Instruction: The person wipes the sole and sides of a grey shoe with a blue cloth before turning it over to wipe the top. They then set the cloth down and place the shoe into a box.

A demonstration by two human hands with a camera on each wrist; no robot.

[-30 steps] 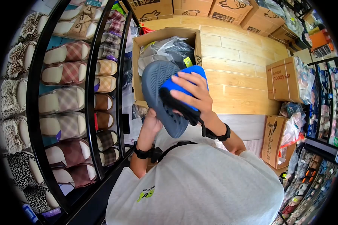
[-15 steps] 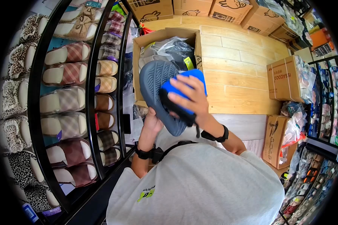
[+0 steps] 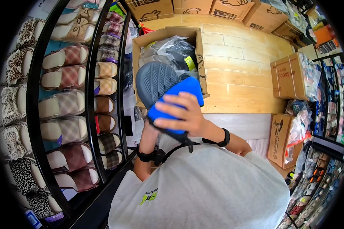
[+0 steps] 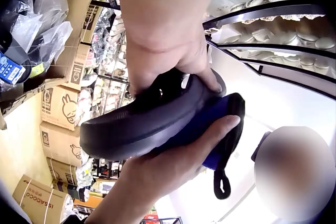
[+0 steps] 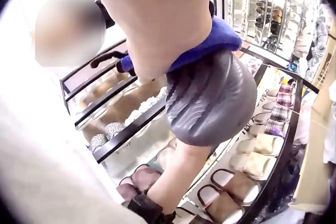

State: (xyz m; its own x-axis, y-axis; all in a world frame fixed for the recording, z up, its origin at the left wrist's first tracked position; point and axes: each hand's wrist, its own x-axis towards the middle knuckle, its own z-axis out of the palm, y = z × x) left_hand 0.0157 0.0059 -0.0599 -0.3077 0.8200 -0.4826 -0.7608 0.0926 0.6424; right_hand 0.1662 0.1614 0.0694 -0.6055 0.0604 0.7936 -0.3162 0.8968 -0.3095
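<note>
A dark grey slipper is held up in front of the body, its ridged sole showing. My left hand grips it at the other end, fingers reaching into the foot opening in the left wrist view. From the head view most of that hand is hidden. My right hand holds a blue cloth pad with black edging and a black loop, fingers spread over its face. The pad lies against the sole and covers its near half. In the right wrist view, the sole shows below the pad's blue edge.
Beyond the slipper stands an open carton with plastic-wrapped footwear. Black racks of slippers rise close on the left. Cartons and more shoe racks line the right side. Wooden flooring stretches between them.
My right hand and the blue pad have slid left and towards the body across the sole, now covering its near end and most of the left hand. The slipper has shifted slightly left.
</note>
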